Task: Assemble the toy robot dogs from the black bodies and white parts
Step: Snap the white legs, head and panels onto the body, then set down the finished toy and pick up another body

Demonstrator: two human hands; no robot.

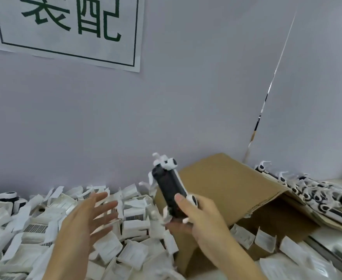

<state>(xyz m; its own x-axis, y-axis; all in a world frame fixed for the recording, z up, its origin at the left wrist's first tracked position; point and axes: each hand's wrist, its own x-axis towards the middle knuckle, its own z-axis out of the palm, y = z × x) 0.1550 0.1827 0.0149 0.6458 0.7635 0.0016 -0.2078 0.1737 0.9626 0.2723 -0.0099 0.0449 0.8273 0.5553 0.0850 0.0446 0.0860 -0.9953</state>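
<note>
One dog point(171, 190), its black body upright at 12 o'clock of the right hand point(201, 217) whose grip pinches only its lower end, could tip or shed white legs, while the left hand point(85, 221) hovers open at 9 o'clock.

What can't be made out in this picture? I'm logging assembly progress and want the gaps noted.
- Toy dog, head view: its lower end is covered by the right hand; leg count unclear.
- Cardboard box: its contents are hidden by the flap.
- Finished dogs: tangled and small; uncountable.
- Left hand: motion-blurred.
- White parts: labels too small to read.
</note>
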